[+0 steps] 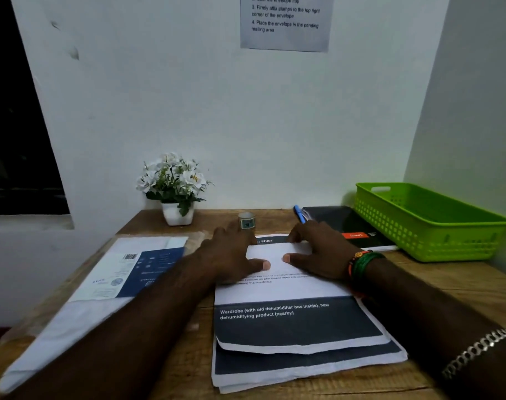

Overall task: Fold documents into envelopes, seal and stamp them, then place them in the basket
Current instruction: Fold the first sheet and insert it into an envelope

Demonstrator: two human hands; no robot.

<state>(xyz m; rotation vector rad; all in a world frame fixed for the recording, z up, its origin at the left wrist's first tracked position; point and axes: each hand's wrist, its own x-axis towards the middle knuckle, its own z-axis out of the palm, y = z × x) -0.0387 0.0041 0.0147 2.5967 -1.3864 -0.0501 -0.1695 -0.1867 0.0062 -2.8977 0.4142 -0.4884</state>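
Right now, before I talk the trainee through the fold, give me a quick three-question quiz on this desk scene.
1. True or false: the green basket already holds an envelope.
2. Which hand wears the beaded bracelets at the wrist: the left hand or the right hand?
3. What stands at the back of the desk, between the flower pot and the blue pen? A) a mug B) a small roll of stamps C) a stapler

Key: 1 false, no envelope shows inside it. 2 the right hand. 3 B. Both hands press flat on the top sheet of the paper stack.
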